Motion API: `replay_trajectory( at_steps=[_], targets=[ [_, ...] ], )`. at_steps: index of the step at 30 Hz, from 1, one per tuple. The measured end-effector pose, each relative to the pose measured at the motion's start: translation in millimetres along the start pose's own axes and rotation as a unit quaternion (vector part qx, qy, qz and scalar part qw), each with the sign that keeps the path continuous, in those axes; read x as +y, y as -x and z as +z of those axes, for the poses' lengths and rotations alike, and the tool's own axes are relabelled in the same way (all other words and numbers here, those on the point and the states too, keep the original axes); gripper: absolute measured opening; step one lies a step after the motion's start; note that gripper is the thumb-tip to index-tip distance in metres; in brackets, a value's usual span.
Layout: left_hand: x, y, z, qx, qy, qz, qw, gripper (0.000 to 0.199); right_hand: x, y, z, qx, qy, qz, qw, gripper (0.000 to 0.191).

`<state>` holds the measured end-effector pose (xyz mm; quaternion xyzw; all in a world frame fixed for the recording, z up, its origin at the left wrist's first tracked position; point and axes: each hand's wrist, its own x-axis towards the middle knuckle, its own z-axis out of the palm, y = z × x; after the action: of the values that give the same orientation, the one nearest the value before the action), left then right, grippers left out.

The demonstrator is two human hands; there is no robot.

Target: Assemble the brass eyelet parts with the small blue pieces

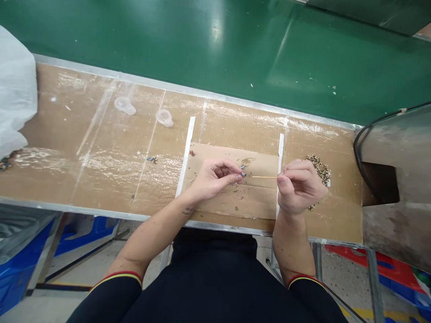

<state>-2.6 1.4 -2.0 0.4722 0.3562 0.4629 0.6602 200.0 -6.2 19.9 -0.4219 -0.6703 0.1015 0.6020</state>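
Note:
My left hand (218,178) pinches a small blue-and-metal part (243,174) between thumb and fingertips. To its right, my right hand (299,186) is closed on the end of a thin yellowish stick (264,177). The stick's free tip points left at the small part, with a short gap between them. Just beyond my left fingertips, another small blue part (243,167) lies beside a brownish wet-looking smear (248,160). Both hands are over a stained cardboard sheet (215,211) between two white tape strips.
A heap of small brass-coloured parts (321,169) lies behind my right hand. Further left are a few loose parts (152,159) and two clear plastic cups (164,118). A white bag (16,85) stands far left, a metal housing with a cable (400,148) at right. A green surface (168,45) runs behind.

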Motion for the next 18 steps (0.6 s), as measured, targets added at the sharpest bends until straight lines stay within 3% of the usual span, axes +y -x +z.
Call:
replay_trajectory(
  at_steps=[18],
  targets=[
    [-0.7,1.0,2.1,-0.009,-0.004,-0.009,1.000,0.030,-1.2,1.2,1.6,-0.025,0.023,-0.042,0.999,0.007]
  ],
)
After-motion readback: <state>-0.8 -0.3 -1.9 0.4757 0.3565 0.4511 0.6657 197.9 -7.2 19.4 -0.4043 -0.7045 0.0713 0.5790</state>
